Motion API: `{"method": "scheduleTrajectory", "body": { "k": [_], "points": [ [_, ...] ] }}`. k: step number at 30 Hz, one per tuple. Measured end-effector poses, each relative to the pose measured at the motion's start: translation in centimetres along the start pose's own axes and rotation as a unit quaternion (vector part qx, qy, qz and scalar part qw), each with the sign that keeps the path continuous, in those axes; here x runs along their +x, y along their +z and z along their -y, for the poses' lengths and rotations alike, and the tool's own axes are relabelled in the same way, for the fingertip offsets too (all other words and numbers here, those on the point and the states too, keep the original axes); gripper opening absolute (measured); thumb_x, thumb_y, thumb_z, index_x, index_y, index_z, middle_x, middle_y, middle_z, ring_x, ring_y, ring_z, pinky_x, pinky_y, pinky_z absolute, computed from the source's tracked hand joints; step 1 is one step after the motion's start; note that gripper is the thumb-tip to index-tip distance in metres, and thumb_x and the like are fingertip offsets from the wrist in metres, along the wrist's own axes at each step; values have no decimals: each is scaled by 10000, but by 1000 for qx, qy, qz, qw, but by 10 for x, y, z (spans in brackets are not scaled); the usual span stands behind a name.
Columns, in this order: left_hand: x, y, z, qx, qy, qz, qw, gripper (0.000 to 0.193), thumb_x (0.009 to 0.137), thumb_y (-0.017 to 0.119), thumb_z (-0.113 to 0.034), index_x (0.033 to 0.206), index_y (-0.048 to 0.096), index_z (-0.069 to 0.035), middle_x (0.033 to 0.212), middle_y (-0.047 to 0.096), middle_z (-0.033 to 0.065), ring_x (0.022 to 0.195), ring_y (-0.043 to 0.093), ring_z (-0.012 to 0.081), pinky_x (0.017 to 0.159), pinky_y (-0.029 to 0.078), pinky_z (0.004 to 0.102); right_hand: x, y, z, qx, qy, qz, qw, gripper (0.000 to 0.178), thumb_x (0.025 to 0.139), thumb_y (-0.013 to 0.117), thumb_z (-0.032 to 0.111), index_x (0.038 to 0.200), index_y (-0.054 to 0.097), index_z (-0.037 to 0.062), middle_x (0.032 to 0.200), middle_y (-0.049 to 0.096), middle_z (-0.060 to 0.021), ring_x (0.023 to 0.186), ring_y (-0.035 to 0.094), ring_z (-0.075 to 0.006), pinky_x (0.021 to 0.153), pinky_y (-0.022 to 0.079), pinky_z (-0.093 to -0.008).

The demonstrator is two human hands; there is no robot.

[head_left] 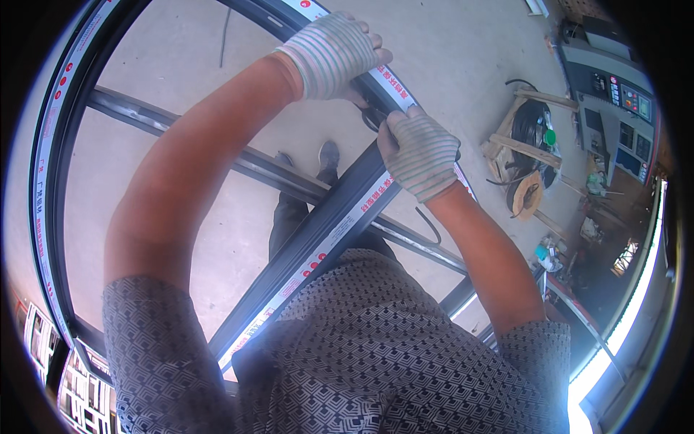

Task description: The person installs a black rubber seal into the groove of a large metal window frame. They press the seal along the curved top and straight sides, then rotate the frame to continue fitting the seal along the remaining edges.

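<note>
A large dark frame (289,249) of profile bars, with printed white protective film along its faces, lies in front of me. Both my hands wear striped, pale gloves that leave the fingertips bare. My left hand (334,54) is closed over the far bar (390,85), its fingers over the top and its thumb lower down. My right hand (421,153) is closed at the corner where the near bar meets the far one. Between the hands a small black curved piece (372,116) shows by my right fingertips; what it is, and whether I hold it, cannot be made out.
Metal support rails (278,172) run beneath the frame. On the floor to the right lies a wooden pallet (528,148) with coiled black material. A grey machine with a control panel (629,101) stands at the far right. Thin dark strips (224,37) lie on the floor.
</note>
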State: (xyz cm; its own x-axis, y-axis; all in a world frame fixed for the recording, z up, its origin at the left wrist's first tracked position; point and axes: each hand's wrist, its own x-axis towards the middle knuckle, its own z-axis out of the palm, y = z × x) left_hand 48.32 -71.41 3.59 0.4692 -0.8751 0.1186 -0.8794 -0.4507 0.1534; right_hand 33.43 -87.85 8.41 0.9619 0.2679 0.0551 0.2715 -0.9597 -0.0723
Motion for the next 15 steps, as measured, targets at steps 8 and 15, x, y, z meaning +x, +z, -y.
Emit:
{"method": "scheduleTrajectory", "body": {
  "k": [8, 15],
  "points": [
    [-2, 3, 1, 13, -1, -14, 1000, 693, 719, 867, -492, 1291, 641, -171, 1080, 699, 55, 1087, 665, 256, 1014, 489, 401, 7, 0, 9, -38, 35, 37, 998, 107, 822, 697, 136, 783, 604, 99, 746, 599, -139, 630, 642, -357, 542, 519, -482],
    [2, -5, -1, 2, 6, 14, 1000, 646, 740, 852, -501, 1257, 656, -167, 1058, 700, 66, 1072, 672, 256, 993, 501, 401, 5, 6, 7, -48, 18, -6, 999, 93, 800, 693, 131, 770, 608, 107, 701, 590, -124, 606, 646, -338, 491, 502, -486]
  ]
}}
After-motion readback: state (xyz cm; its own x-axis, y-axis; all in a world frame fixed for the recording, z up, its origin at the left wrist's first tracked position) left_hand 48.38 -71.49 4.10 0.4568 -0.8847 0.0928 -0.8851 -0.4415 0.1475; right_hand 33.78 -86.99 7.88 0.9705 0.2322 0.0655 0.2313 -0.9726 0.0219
